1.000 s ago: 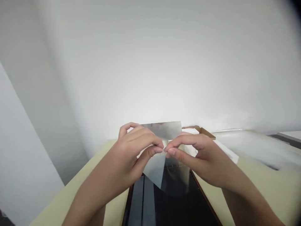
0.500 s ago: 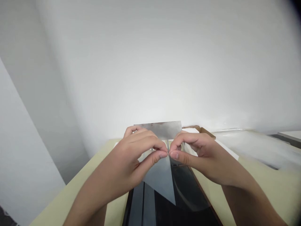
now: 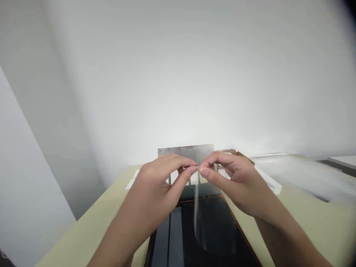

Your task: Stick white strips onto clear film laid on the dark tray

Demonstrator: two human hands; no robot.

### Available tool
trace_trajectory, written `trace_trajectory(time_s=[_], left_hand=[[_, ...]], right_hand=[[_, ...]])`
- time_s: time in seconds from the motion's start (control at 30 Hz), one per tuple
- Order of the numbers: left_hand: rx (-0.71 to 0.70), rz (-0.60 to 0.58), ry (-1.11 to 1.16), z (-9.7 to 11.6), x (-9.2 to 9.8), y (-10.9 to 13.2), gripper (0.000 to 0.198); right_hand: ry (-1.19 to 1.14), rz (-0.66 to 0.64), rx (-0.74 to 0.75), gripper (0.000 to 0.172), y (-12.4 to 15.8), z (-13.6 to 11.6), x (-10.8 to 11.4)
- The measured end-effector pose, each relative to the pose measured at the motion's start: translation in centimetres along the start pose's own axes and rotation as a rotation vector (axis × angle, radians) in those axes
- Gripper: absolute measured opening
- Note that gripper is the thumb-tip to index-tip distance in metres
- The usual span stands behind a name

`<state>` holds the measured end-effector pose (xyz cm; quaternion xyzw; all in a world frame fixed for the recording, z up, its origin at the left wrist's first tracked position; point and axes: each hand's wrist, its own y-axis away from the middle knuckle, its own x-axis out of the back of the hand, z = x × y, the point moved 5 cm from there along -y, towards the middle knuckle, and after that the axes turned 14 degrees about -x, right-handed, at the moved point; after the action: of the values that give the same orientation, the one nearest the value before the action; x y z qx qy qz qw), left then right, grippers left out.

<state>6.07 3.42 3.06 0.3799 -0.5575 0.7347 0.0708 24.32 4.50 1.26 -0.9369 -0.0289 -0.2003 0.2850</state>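
My left hand (image 3: 164, 181) is closed in a pinch, thumb against fingertips. Almost touching it, my right hand (image 3: 230, 176) pinches in the same way. Their fingertips meet at the upper edge of a clear plastic film (image 3: 217, 226), which hangs down between them with a curved lower end. Its left edge shows as a narrow bright band. The exact bit of film in each pinch is hidden by the fingers. Below the hands lies a black tray (image 3: 187, 237) with a reddish-brown rim. Grey strips (image 3: 175, 237) lie along its left side.
Behind the hands a grey metal plate (image 3: 186, 150) stands before the white wall (image 3: 178, 74). White sheets (image 3: 271, 181) and a brown cardboard piece (image 3: 241, 155) lie on the pale yellow table (image 3: 300, 218). A translucent plastic bag (image 3: 300, 172) spreads out at the right.
Both hands have risen slightly, still pinching close together. The pale triangular part of the film under my left hand has swung to a narrow edge-on band, uncovering more of the tray.
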Motion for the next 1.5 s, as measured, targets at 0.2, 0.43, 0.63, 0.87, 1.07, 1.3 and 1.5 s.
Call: trace_trajectory(time_s=[0.2, 0.43, 0.63, 0.87, 1.07, 1.3, 1.5], left_hand=[[0.078, -0.006, 0.152, 0.1, 0.2, 0.1, 0.019], [0.065, 0.052, 0.189, -0.2, 0.8, 0.3, 0.014], [-0.069, 0.035, 0.083, 0.8, 1.0, 0.1, 0.021], [-0.216, 0.015, -0.013, 1.6, 0.9, -0.2, 0.027], [-0.16, 0.006, 0.065, 1.2, 1.4, 0.1, 0.023], [-0.113, 0.028, 0.145, 0.9, 1.5, 0.1, 0.022], [-0.119, 0.034, 0.14, 0.7, 1.3, -0.2, 0.023]], right_hand=[[-0.027, 0.163, 0.16, 0.009, 0.5, -0.8, -0.6], [0.097, 0.223, 0.297, 0.019, 1.3, -2.1, -0.7], [0.148, 0.298, 0.291, 0.019, 1.6, -2.1, -0.9], [0.12, 0.385, 0.226, 0.015, 1.7, -1.6, -0.8], [0.033, 0.362, 0.241, 0.018, 1.7, -1.5, -1.1], [0.042, 0.35, 0.273, 0.021, 1.7, -1.4, -1.4], [0.07, 0.327, 0.298, 0.023, 1.8, -1.4, -1.4]])
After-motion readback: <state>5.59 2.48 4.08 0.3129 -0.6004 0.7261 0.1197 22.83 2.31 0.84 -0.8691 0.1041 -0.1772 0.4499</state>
